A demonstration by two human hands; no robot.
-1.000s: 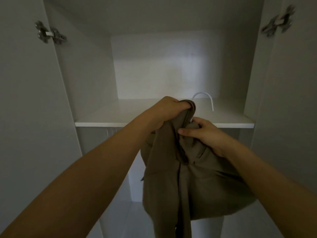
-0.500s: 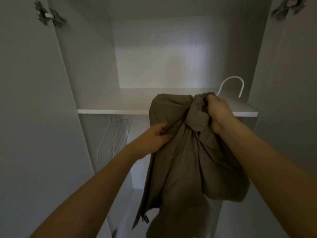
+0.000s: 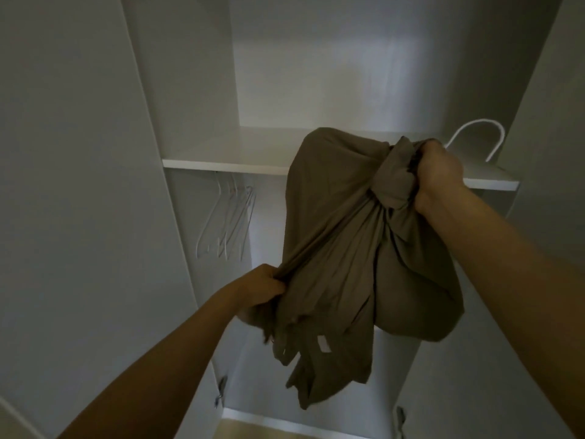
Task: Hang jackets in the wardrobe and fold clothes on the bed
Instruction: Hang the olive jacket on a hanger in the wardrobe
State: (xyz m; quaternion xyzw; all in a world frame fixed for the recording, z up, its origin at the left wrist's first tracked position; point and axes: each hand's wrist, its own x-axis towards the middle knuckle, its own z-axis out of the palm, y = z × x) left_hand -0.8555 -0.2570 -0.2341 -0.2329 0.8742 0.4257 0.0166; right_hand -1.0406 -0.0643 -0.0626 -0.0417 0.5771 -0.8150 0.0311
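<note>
A brown jacket (image 3: pixel 342 236) hangs bunched in front of the open white wardrobe. My right hand (image 3: pixel 438 172) grips its gathered top, level with the wardrobe shelf (image 3: pixel 221 163). A white hanger hook (image 3: pixel 474 134) sticks up just right of that hand; the rest of the hanger is hidden under the cloth. My left hand (image 3: pixel 262 286) clutches the jacket's lower left edge and pulls the fabric taut. The hem dangles below both hands.
Several bare white hangers (image 3: pixel 228 223) hang under the shelf at the left. The wardrobe doors stand open on both sides, the left door (image 3: pixel 79 185) close to my left arm. The wardrobe floor edge (image 3: pixel 285 419) shows below.
My left hand has slid down the jacket from its middle to the lower edge. My right hand keeps its grip at the top, and the view has tilted downward.
</note>
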